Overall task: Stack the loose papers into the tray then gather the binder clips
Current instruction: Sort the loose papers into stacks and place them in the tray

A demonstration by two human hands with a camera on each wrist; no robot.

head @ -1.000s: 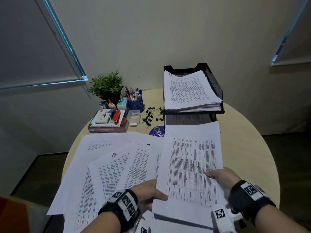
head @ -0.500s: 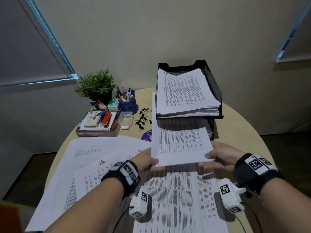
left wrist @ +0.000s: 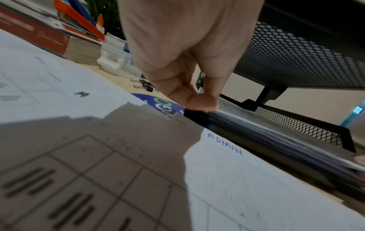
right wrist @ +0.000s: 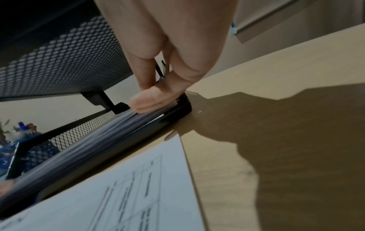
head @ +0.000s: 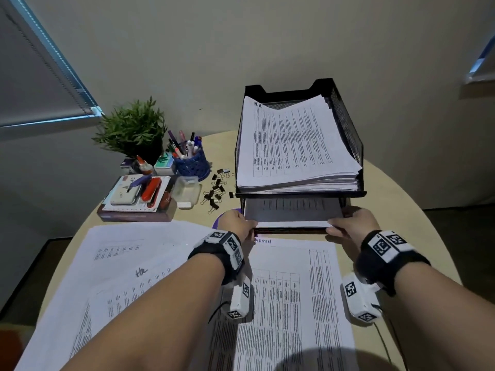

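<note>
A black mesh two-tier tray (head: pixel 348 129) stands at the back of the round table. Its upper tier holds a thick paper stack (head: pixel 292 145). A sheaf of papers (head: pixel 293 211) lies in the lower tier. My left hand (head: pixel 241 223) pinches its near left corner and my right hand (head: pixel 348 223) pinches its near right corner. The wrist views show each thumb on top of the sheaf (left wrist: pixel 276 132) (right wrist: pixel 98 137) at the tray's front lip. Loose sheets (head: pixel 134 263) and one marked ADMIN (head: pixel 289 290) lie in front. Black binder clips (head: pixel 217 188) are scattered left of the tray.
Left of the tray stand a potted plant (head: pixel 134 129), a blue pen cup (head: pixel 191 162), a clear plastic box (head: pixel 186 188) and a book topped with a stapler (head: pixel 136 199). A purple disc (head: pixel 222 218) lies by my left hand. Bare table (head: pixel 401 223) shows on the right.
Both hands lifted the sheaf off the table, carried it forward and slid it into the tray's lower tier. The ADMIN sheet beneath is now uncovered.
</note>
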